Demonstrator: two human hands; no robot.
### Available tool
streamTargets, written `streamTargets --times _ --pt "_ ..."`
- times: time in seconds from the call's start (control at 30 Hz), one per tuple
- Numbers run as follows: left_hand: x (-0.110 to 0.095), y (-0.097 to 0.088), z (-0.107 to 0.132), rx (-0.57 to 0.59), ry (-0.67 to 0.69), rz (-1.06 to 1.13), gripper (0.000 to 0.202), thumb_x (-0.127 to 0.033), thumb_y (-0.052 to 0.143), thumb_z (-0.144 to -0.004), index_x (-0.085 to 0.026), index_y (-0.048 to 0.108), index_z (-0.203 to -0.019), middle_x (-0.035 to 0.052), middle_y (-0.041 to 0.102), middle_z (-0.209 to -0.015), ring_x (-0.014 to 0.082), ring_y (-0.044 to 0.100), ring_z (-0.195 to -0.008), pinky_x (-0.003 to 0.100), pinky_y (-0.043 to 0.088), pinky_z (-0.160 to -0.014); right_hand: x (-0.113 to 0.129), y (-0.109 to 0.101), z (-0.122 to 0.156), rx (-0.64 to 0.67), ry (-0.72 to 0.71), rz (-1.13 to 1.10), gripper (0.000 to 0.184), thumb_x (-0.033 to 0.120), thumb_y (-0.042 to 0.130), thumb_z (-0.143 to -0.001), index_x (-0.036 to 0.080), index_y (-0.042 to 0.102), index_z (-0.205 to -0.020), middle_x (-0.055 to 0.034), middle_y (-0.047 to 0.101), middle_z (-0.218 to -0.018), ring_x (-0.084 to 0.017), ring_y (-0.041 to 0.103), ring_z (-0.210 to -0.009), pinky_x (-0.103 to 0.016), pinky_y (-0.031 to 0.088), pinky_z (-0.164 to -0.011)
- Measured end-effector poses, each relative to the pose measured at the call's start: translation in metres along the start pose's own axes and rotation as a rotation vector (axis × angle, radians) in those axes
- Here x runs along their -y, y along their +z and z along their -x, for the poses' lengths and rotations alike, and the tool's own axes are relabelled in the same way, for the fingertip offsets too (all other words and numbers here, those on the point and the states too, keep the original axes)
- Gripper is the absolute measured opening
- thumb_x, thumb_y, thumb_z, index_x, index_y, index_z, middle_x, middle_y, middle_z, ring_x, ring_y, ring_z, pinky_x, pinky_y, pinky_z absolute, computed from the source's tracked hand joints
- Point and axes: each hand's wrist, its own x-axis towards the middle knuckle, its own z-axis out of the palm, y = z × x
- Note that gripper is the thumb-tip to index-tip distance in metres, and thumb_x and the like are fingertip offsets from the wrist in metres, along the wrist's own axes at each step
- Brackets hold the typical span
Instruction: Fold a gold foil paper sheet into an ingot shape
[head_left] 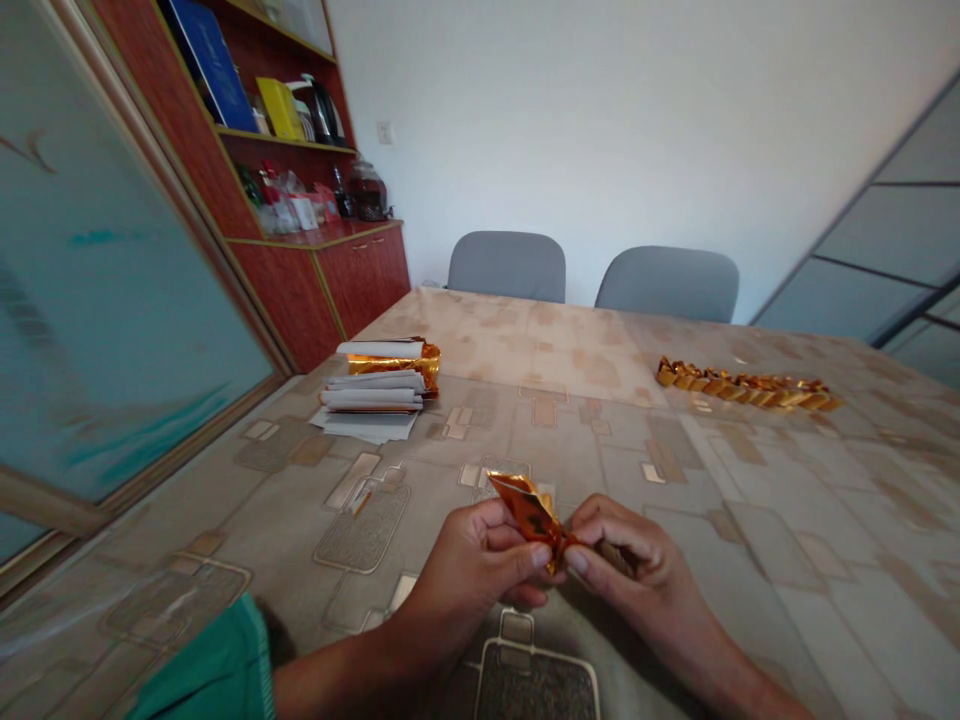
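Gripping a piece of gold foil [527, 508] from both sides, the two hands met above the near part of the patterned table [600, 460] in the head view. The left hand [480, 555] was nearly closed, thumb pressed over curled fingers, with the foil caught between them and a pointed end standing up and away. The right hand [637, 555] was drawn into a tight pinch, thumb and forefinger at the narrow, gathered end; how many layers they held could not be told.

That gathered end looked the likeliest trouble spot: a hard pinch or an uneven pull between the hands might have torn or creased the thin foil, while a loosened left thumb could have let the flared part spring open.

Farther off to the left lay a pile of pale-backed sheets [371, 392], loosely stacked and probably easy to scatter if a sleeve [214, 665] brushed them. Well apart on the right lay a row of folded gold pieces [750, 388], which a careless knock could perhaps have bent.
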Motion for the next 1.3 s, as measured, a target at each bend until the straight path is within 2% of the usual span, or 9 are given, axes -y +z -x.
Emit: streamTargets --times 0.13,0.37,0.53,0.73,0.9,1.0,1.1,1.17,1.3 --pt "0.002 0.000 0.001 0.020 0.035 -0.008 0.038 -0.042 0.088 -0.067 -0.013 0.071 -0.086 0.0066 0.075 -0.077 0.0193 0.072 -0.073 0.021 0.052 -0.055 -0.004 0.005 0.001 -0.082 0.111 -0.013 0.027 0.040 0.068 -0.087 0.020 0.061 -0.070 -0.0009 0.061 -0.066 -0.015 0.054 -0.060 -0.028 0.041 -0.056" --pt "0.003 0.001 0.004 0.048 0.056 -0.065 0.039 -0.047 0.078 -0.079 -0.011 0.073 -0.095 0.0114 0.076 -0.091 0.0213 0.073 -0.080 0.025 0.056 -0.061 -0.004 0.010 0.001 -0.156 0.127 0.118 0.022 0.033 0.062 -0.081 0.022 0.052 -0.064 0.0005 0.054 -0.062 -0.015 0.048 -0.057 -0.028 0.039 -0.053" --pt "0.001 0.003 0.006 0.085 0.051 -0.090 0.039 -0.049 0.076 -0.079 -0.012 0.076 -0.091 0.0110 0.075 -0.090 0.0199 0.070 -0.082 0.025 0.057 -0.064 -0.001 0.012 0.002 -0.167 0.073 0.266 0.020 0.028 0.061 -0.080 0.023 0.052 -0.063 0.0012 0.054 -0.058 -0.014 0.048 -0.054 -0.027 0.035 -0.050" --pt "0.005 0.001 0.004 0.099 0.034 -0.073 0.036 -0.047 0.076 -0.081 -0.013 0.077 -0.089 0.0090 0.073 -0.083 0.0175 0.068 -0.078 0.023 0.056 -0.062 0.000 0.010 0.003 -0.106 -0.020 0.372 0.020 0.023 0.065 -0.084 0.023 0.056 -0.067 0.0014 0.057 -0.061 -0.014 0.049 -0.055 -0.027 0.034 -0.051" --pt "0.007 0.001 0.003 0.061 -0.016 -0.030 0.041 -0.049 0.080 -0.076 -0.011 0.076 -0.088 0.0088 0.074 -0.082 0.0170 0.070 -0.074 0.022 0.056 -0.060 -0.001 0.008 0.004 -0.037 0.039 0.276 0.021 0.029 0.063 -0.089 0.022 0.058 -0.070 0.0009 0.057 -0.065 -0.014 0.050 -0.059 -0.027 0.035 -0.054" --pt "0.006 0.002 0.004 0.017 -0.030 -0.009 0.041 -0.049 0.081 -0.075 -0.011 0.075 -0.088 0.0082 0.075 -0.082 0.0163 0.071 -0.074 0.020 0.055 -0.060 0.001 0.007 0.004 -0.003 0.114 0.111 0.025 0.039 0.058 -0.093 0.022 0.059 -0.075 -0.0007 0.060 -0.069 -0.016 0.054 -0.065 -0.028 0.039 -0.058" --pt "0.005 0.002 0.004 -0.001 -0.029 0.015 0.039 -0.047 0.082 -0.075 -0.011 0.074 -0.087 0.0076 0.075 -0.081 0.0159 0.072 -0.075 0.019 0.055 -0.060 0.001 0.006 0.003 0.003 0.168 -0.043 0.024 0.042 0.060 -0.091 0.021 0.058 -0.079 -0.0013 0.062 -0.070 -0.017 0.058 -0.066 -0.029 0.043 -0.060" --pt "0.006 0.002 0.004 0.003 -0.036 0.024 0.039 -0.047 0.082 -0.075 -0.011 0.074 -0.088 0.0080 0.075 -0.082 0.0156 0.072 -0.074 0.019 0.055 -0.060 -0.001 0.007 0.003 -0.009 0.179 -0.031 0.022 0.040 0.062 -0.088 0.021 0.057 -0.077 -0.0014 0.062 -0.068 -0.017 0.057 -0.063 -0.029 0.043 -0.058" --pt "0.010 0.000 0.002 0.040 -0.048 0.014 0.042 -0.046 0.081 -0.076 -0.009 0.074 -0.095 0.0109 0.077 -0.087 0.0166 0.072 -0.076 0.019 0.055 -0.060 -0.005 0.010 0.002 -0.049 0.178 0.128 0.020 0.034 0.061 -0.085 0.021 0.056 -0.071 -0.0007 0.059 -0.062 -0.015 0.050 -0.057 -0.028 0.037 -0.053"
